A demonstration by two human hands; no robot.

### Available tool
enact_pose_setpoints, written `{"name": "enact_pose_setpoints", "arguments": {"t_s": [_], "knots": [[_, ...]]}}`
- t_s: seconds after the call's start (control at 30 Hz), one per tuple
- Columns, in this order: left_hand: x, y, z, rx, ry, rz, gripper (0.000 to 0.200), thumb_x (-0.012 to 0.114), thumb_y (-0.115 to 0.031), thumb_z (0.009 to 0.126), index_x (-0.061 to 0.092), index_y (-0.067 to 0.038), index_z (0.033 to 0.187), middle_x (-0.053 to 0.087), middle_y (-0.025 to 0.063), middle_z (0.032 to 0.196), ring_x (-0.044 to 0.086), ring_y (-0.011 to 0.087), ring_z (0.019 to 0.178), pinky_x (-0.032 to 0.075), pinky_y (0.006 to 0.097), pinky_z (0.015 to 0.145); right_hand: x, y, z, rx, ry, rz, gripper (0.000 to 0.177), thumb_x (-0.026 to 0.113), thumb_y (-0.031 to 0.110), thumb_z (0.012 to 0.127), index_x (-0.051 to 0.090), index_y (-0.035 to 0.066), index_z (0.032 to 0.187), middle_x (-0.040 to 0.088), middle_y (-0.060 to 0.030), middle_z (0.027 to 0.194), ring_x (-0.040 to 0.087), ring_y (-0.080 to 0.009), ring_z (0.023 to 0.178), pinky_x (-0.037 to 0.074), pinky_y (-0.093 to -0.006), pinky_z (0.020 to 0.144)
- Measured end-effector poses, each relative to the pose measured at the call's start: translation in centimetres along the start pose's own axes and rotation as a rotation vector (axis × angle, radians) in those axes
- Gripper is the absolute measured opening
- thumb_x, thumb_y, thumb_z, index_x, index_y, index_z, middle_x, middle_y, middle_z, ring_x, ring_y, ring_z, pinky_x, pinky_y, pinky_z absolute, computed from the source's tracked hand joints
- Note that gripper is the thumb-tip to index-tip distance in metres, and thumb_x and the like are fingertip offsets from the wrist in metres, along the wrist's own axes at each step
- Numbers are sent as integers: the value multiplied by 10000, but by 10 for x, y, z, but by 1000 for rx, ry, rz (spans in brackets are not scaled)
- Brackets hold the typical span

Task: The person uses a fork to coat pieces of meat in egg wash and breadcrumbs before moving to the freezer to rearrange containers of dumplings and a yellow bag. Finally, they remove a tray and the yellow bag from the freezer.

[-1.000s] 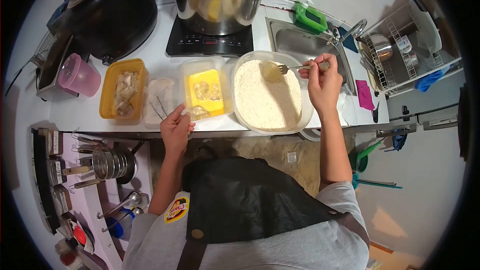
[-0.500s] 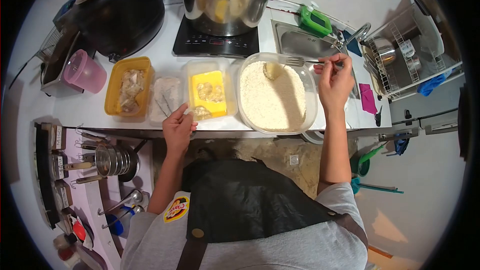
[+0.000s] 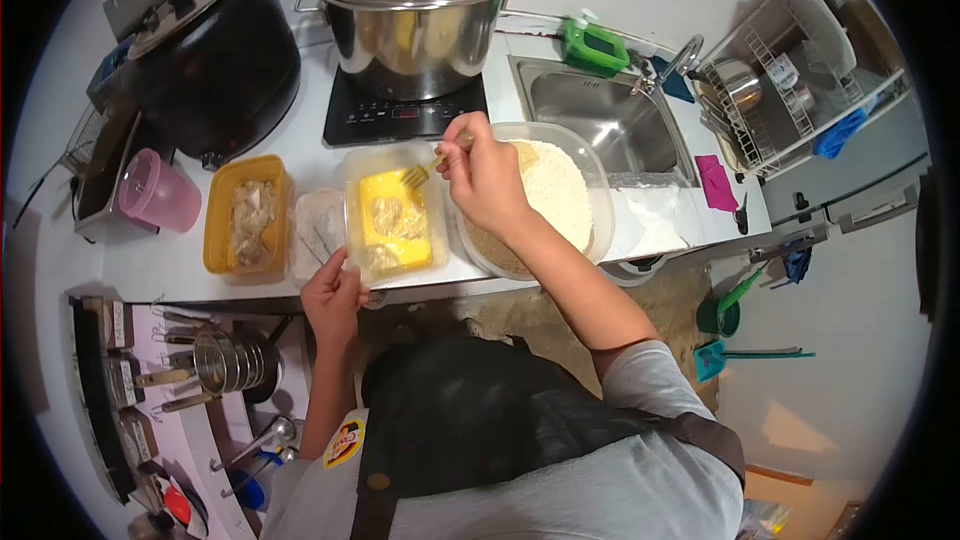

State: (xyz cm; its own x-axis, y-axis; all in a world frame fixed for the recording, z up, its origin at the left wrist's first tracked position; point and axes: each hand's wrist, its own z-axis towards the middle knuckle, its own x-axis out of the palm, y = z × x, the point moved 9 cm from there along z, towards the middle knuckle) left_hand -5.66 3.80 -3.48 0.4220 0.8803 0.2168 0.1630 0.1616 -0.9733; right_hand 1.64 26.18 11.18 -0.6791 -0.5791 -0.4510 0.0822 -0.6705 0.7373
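Observation:
My right hand (image 3: pixel 480 165) grips a fork (image 3: pixel 425 173), its tines over the upper right of the yellow liquid (image 3: pixel 385 185) in a clear tub (image 3: pixel 437 230). Several coated pieces (image 3: pixel 397 217) lie in that liquid. My left hand (image 3: pixel 335 290) is closed around the near end of thin metal tongs (image 3: pixel 316 238), whose tips rest over a tub of whitish powder (image 3: pixel 322 212). Under my right forearm stands a large round-cornered tub (image 3: pixel 603 210) of pale crumbs (image 3: pixel 562 190), partly hidden. A yellow tub (image 3: pixel 215 215) with pale raw pieces (image 3: pixel 252 220) is at the left.
Behind the tubs are a steel pot (image 3: pixel 415 50) on a black cooktop (image 3: pixel 340 120) and a large black cooker (image 3: pixel 215 70). A pink cup (image 3: pixel 165 190) stands left. The sink (image 3: pixel 590 110), green soap holder (image 3: pixel 594 48) and dish rack (image 3: pixel 775 105) are on the right.
My right hand has moved left with the fork, from beyond the crumb tub's right side to the yellow liquid. My left hand still holds the tongs. The view has shifted slightly.

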Motion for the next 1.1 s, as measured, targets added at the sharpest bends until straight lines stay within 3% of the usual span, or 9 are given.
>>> {"name": "enact_pose_setpoints", "arguments": {"t_s": [0.03, 0.2, 0.37, 0.57, 0.6, 0.77, 0.87, 0.93, 1.1], "knots": [[1, -4, 1, 4, 9, -2, 313, 550, 10, 797, 545, 46, 1107, 516, -3, 600, 473, 46, 484, 383, 156, 446, 0, -18, 2, 174, 0, 129, 82, 471, 27, 865, 405, 21, 915, 615, -103, 707, 630, -153, 607, 506, -251, 532], [-3, -14, -1, -97, 17, 33, 313, 550, 8, 792, 546, 45, 1103, 504, -9, 591, 466, 42, 474, 364, 149, 428, 11, -70, 3, 541, 81, 500, 114, 434, 37, 886, 350, 28, 961, 598, -164, 772, 624, -208, 608, 527, -274, 525], [-2, -24, 0, -85, -19, 6, 312, 556, 6, 788, 548, 49, 1097, 540, 12, 604, 480, 46, 475, 375, 156, 433, 42, -79, -13, 654, 133, 678, 111, 436, 24, 878, 354, 34, 951, 585, -175, 758, 626, -237, 615, 533, -277, 521], [-4, -26, 0, -68, -29, -5, 324, 553, 14, 780, 535, 71, 1098, 560, 27, 603, 502, 53, 481, 391, 160, 451, 20, -93, -12, 723, -62, 749, 85, 409, 34, 881, 359, 35, 951, 588, -215, 786, 622, -248, 621, 527, -258, 523], [-4, -24, 0, -75, -31, -18, 323, 557, 14, 779, 536, 70, 1096, 553, 17, 599, 491, 48, 471, 377, 155, 436, 18, -93, -10, 703, -57, 771, 141, 413, 27, 878, 319, 17, 983, 573, -212, 787, 620, -268, 608, 533, -293, 531], [-5, -20, -2, -74, -24, -54, 324, 558, 12, 779, 536, 71, 1097, 552, 19, 595, 496, 50, 474, 388, 161, 449, 12, -66, -6, 575, -30, 676, 134, 422, 25, 883, 326, 22, 976, 576, -202, 795, 619, -233, 607, 527, -282, 547], [-4, -18, -3, -84, -43, -49, 319, 558, 14, 779, 542, 65, 1094, 548, 13, 589, 492, 46, 474, 386, 160, 449, 6, -33, 1, 370, -7, 640, 112, 434, 15, 878, 350, 16, 952, 590, -179, 786, 623, -203, 615, 522, -270, 551], [-4, -20, -3, -62, -46, -29, 317, 558, 16, 779, 548, 59, 1093, 543, 6, 584, 489, 45, 473, 388, 162, 453, -1, -9, 4, 156, -8, 454, 97, 448, 13, 871, 371, 8, 930, 603, -145, 741, 629, -181, 611, 516, -257, 545], [-3, -23, -3, -29, -30, 8, 318, 556, 17, 779, 550, 53, 1095, 544, 8, 582, 489, 44, 475, 393, 165, 461, 4, -10, 9, 96, -11, 195, 107, 470, 28, 860, 380, 6, 913, 603, -118, 675, 632, -165, 592, 508, -238, 525]]}}
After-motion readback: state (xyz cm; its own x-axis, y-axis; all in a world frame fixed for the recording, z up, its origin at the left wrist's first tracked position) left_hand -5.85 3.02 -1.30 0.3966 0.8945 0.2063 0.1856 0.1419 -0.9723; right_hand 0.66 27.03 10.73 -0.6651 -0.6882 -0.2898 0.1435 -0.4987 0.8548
